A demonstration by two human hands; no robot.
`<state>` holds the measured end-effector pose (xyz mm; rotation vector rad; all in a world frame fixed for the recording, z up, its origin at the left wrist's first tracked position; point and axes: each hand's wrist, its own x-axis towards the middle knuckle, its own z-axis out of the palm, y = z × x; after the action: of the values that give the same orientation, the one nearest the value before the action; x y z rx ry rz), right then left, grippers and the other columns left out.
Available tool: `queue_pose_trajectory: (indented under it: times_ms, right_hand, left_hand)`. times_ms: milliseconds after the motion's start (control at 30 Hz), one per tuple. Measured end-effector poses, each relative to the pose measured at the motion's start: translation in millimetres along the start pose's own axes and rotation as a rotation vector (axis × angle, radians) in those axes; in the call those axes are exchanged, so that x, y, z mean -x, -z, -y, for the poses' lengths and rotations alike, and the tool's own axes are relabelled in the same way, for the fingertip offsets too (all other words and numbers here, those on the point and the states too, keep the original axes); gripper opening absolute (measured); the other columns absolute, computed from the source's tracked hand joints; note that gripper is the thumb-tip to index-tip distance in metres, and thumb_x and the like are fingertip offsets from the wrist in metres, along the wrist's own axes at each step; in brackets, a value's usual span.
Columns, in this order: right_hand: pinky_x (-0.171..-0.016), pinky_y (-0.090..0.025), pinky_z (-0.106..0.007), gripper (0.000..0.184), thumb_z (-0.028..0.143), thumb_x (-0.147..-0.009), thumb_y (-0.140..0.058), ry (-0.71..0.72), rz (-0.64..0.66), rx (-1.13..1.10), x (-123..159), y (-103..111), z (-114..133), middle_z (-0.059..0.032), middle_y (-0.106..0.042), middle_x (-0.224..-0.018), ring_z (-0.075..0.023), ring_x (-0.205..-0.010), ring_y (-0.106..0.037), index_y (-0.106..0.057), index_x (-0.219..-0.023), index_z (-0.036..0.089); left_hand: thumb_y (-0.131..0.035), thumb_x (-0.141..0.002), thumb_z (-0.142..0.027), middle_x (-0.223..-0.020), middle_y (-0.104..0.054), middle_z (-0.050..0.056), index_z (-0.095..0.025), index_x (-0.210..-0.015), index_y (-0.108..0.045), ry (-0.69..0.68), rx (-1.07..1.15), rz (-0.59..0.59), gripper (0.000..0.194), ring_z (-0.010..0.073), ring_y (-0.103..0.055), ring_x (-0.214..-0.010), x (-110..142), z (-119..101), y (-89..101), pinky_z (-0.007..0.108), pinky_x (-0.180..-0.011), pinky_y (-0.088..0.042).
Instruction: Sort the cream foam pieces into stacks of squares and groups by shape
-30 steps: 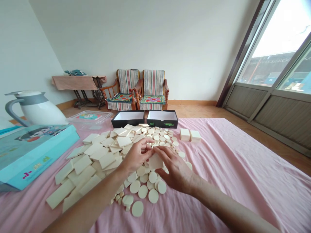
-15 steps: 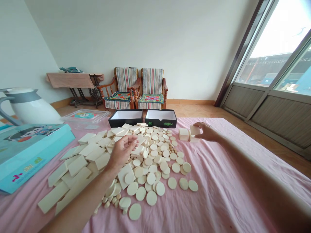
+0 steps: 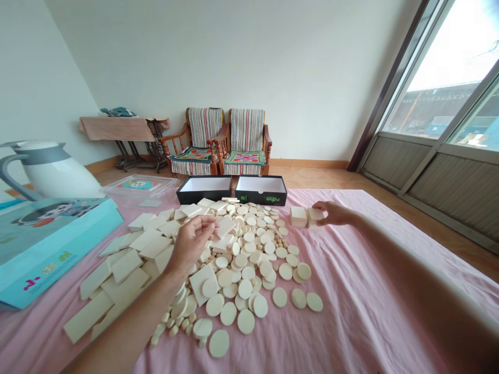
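Note:
A heap of cream wooden pieces covers the pink cloth (image 3: 351,291): square tiles (image 3: 128,259) on the left, round discs (image 3: 249,270) in the middle. My left hand (image 3: 191,244) hovers over the heap with its fingers curled and pinched together; whether it holds a piece is hidden. My right hand (image 3: 331,213) reaches to the far right and grips a square tile (image 3: 315,214) on a small stack. A second stack of square tiles (image 3: 298,216) stands just left of it.
Two open black boxes (image 3: 233,190) with white insides stand behind the heap. A blue picture box (image 3: 47,244), a white jug (image 3: 54,171) and a clear plastic lid (image 3: 140,186) lie at the left. Striped chairs (image 3: 222,143) and a window are beyond the table.
My right hand took a square tile from the heap and carried it right to the small stack, where it now sets it down. My left hand lifted off the heap slightly.

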<state>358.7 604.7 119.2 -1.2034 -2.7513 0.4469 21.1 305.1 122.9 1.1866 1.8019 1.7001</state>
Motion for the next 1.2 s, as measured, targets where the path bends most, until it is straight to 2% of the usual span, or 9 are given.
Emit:
queue_pose_trajectory:
  times_ms: [133, 267, 367, 500, 700, 833, 933, 1000, 1200]
  right_hand:
    - [-0.095, -0.046, -0.042, 0.060, 0.031, -0.069, -0.070, 0.008, -0.160, -0.018, 3, -3, 8, -0.0160, -0.057, -0.128, -0.0297, -0.114, -0.057, -0.055, -0.125, 0.016]
    - [-0.084, -0.053, -0.042, 0.041, 0.033, -0.079, -0.062, 0.137, -0.413, -0.180, 13, -17, 39, -0.0156, -0.063, -0.114, -0.0269, -0.100, -0.063, -0.058, -0.116, 0.016]
    - [-0.074, -0.057, -0.037, 0.033, 0.034, -0.083, -0.059, 0.238, -0.405, -0.293, 25, -30, 73, -0.0133, -0.064, -0.110, -0.0227, -0.090, -0.066, -0.059, -0.111, 0.017]
    - [-0.069, -0.057, -0.034, 0.027, 0.032, -0.084, -0.058, 0.313, -0.362, -0.316, 43, -41, 116, -0.0110, -0.064, -0.105, -0.0199, -0.086, -0.065, -0.061, -0.107, 0.018]
    - [-0.070, -0.056, -0.033, 0.025, 0.023, -0.085, -0.057, 0.414, -0.309, -0.326, 61, -53, 164, -0.0091, -0.063, -0.105, -0.0178, -0.083, -0.064, -0.059, -0.110, 0.019]
    - [-0.071, -0.054, -0.033, 0.024, 0.020, -0.085, -0.057, 0.430, -0.282, -0.315, 68, -61, 186, -0.0074, -0.063, -0.100, -0.0172, -0.081, -0.064, -0.060, -0.109, 0.019]
    - [-0.071, -0.054, -0.033, 0.022, 0.018, -0.086, -0.054, 0.443, -0.293, -0.329, 72, -63, 199, -0.0072, -0.062, -0.101, -0.0175, -0.083, -0.064, -0.059, -0.108, 0.020]
    - [-0.072, -0.055, -0.034, 0.026, 0.017, -0.088, -0.051, 0.455, -0.335, -0.324, 76, -64, 208, -0.0083, -0.061, -0.107, -0.0183, -0.086, -0.063, -0.056, -0.113, 0.020]
    - [-0.091, -0.049, -0.052, 0.062, 0.032, -0.084, -0.060, 0.469, -0.575, -0.183, 95, -67, 232, -0.0161, -0.049, -0.130, -0.0333, -0.118, -0.049, -0.031, -0.138, 0.020]
  left_hand:
    - [-0.061, -0.078, -0.040, -0.089, -0.071, 0.008, -0.015, -0.094, -0.064, -0.077, -0.159, -0.010, 0.030, 0.0188, -0.066, -0.075, -1, 1, 1.9, 0.029, -0.066, -0.051]
    - [-0.058, -0.079, -0.030, -0.100, -0.069, 0.008, -0.018, -0.095, -0.068, -0.288, -0.525, 0.006, 0.023, 0.0219, -0.064, -0.089, 0, 6, -0.3, 0.035, -0.079, -0.051]
    - [-0.063, -0.079, -0.030, -0.108, -0.067, 0.009, -0.018, -0.104, -0.068, -0.434, -0.697, 0.048, 0.029, 0.0257, -0.059, -0.104, 1, 12, -5.5, 0.041, -0.095, -0.046]
    - [-0.064, -0.081, -0.027, -0.114, -0.065, 0.010, -0.017, -0.116, -0.064, -0.499, -0.826, 0.079, 0.037, 0.0272, -0.056, -0.108, 2, 18, -11.6, 0.044, -0.098, -0.044]
    - [-0.058, -0.080, -0.013, -0.107, -0.067, 0.012, -0.013, -0.104, -0.066, -0.510, -0.974, 0.126, 0.025, 0.0265, -0.057, -0.102, 2, 18, -16.8, 0.040, -0.094, -0.046]
    - [-0.052, -0.080, -0.010, -0.096, -0.069, 0.011, -0.014, -0.097, -0.068, -0.524, -1.043, 0.068, 0.023, 0.0260, -0.060, -0.095, 1, 14, -14.8, 0.038, -0.088, -0.048]
    - [-0.048, -0.081, -0.012, -0.093, -0.070, 0.010, -0.015, -0.095, -0.069, -0.490, -0.948, -0.036, 0.025, 0.0254, -0.062, -0.093, 1, 6, -9.4, 0.037, -0.086, -0.048]
    - [-0.050, -0.080, -0.017, -0.088, -0.071, 0.008, -0.016, -0.091, -0.069, -0.376, -0.760, -0.069, 0.023, 0.0232, -0.064, -0.085, 4, -1, -7.6, 0.035, -0.080, -0.050]
    - [-0.059, -0.074, -0.035, -0.080, -0.069, 0.004, -0.014, -0.087, -0.066, 0.087, 0.030, 0.127, 0.026, 0.0135, -0.061, -0.062, 32, -26, -28.5, 0.024, -0.057, -0.049]
